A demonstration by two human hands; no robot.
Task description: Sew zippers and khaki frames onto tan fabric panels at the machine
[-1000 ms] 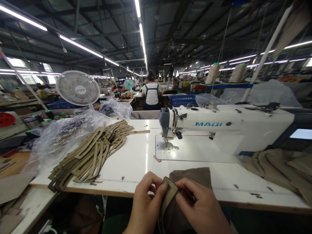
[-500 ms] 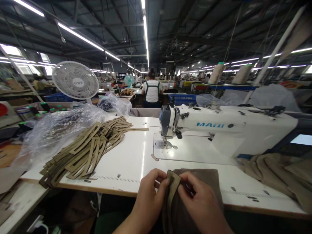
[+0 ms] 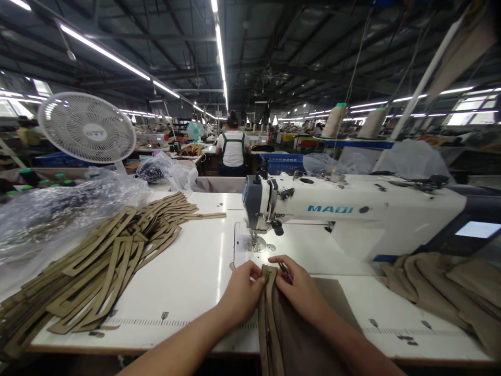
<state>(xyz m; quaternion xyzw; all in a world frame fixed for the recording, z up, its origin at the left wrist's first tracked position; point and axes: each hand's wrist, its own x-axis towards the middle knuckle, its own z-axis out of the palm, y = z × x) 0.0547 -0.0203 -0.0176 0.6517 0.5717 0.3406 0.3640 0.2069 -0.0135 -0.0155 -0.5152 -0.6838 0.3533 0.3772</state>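
One olive trim piece (image 3: 267, 313), narrow and slotted like a frame, lay on one brown fabric panel (image 3: 313, 334) at the near edge of the table (image 3: 195, 271), just before the single sewing machine (image 3: 352, 209). The left hand (image 3: 240, 292) and right hand (image 3: 301, 290) both pinched its top end between fingertips. Two thread cones (image 3: 334, 120) stood behind.

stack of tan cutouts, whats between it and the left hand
In the head view, only bare white tabletop lies between the stack of tan cutouts and the left hand, which pinches a tan strip.
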